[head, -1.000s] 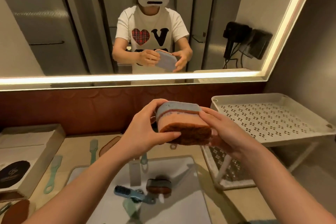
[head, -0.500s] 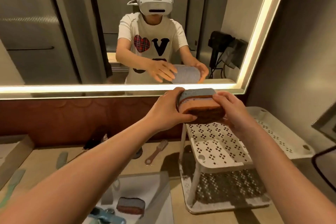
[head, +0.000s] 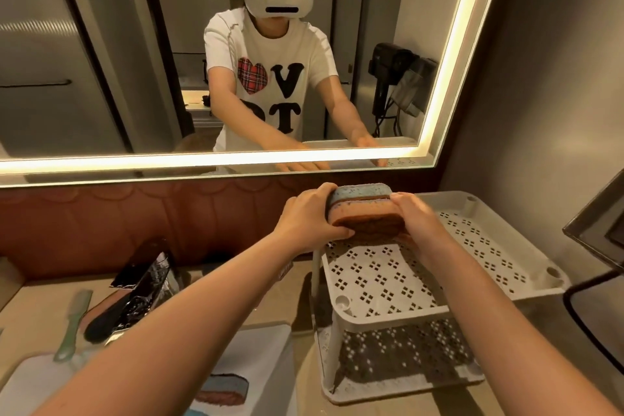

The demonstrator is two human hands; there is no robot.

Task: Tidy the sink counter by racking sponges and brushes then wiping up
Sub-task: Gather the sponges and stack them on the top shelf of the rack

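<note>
- Sponges [head: 366,213], a stack of them, pressed between both hands right over the back of the rack's [head: 388,284] top shelf, apparently not yet set down.
- Left hand [head: 309,221] clamped on the stack's left end, thumb tucked under; right hand [head: 417,226] closed on the right end. Firm two-sided grip, nothing slack.
- Top shelf otherwise bare, lower shelf dark and seemingly bare too, so racking looks barely begun.
- Plenty left: another sponge [head: 223,390] lying in the sink [head: 266,361] down at the near edge.
- Pale green brush handle [head: 72,326] on the tabletop [head: 37,317] at left, beside a dark brush [head: 114,314] with something shiny and crinkled over it; hard to tell what exactly.
- Wiping up clearly not started, no cloth in sight.
- Around: lit mirror [head: 101,61] straight ahead, black cable [head: 587,321] curling by the rack's right corner.
- Little in the way of the drop itself; raised rim and corner posts of the rack worth clearing, stack liable to slide apart on release.
</note>
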